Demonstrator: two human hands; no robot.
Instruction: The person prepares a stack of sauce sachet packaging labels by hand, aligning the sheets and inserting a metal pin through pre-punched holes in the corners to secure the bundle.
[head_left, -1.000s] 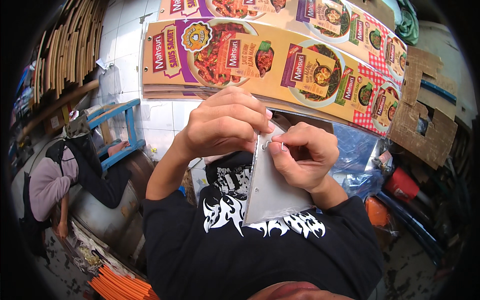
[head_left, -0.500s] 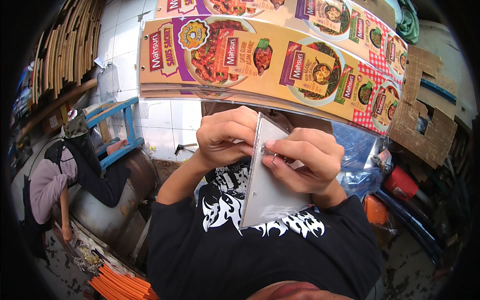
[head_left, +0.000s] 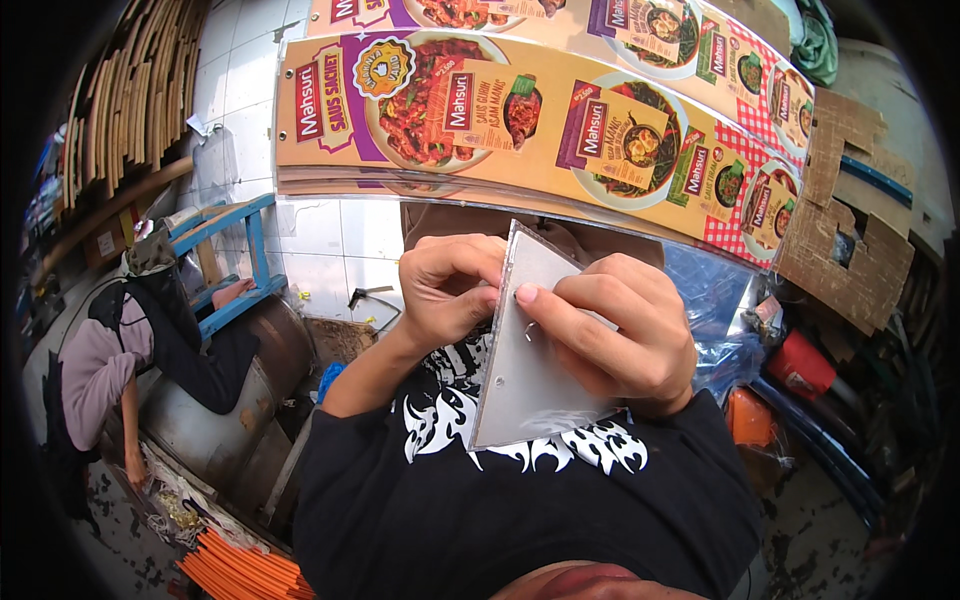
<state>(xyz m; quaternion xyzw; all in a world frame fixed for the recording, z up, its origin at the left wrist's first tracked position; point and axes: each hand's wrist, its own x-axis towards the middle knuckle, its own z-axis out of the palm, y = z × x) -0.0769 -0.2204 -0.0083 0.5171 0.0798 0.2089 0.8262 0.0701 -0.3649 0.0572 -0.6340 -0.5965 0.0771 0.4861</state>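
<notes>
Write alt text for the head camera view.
A person's left hand is at the edge of a grey panel; the right hand is against its face, beside a small bent metal wire. Printed food signs lie beyond.

Workshop: upright brown board strips (head_left: 130,110); stacked printed panels (head_left: 530,130); bundled orange rods (head_left: 245,572); blue frame (head_left: 259,250); stained floor (head_left: 112,515).

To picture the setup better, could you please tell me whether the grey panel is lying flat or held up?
Held up: the grey panel slants between the left hand at one side and the right hand against its face.
</notes>
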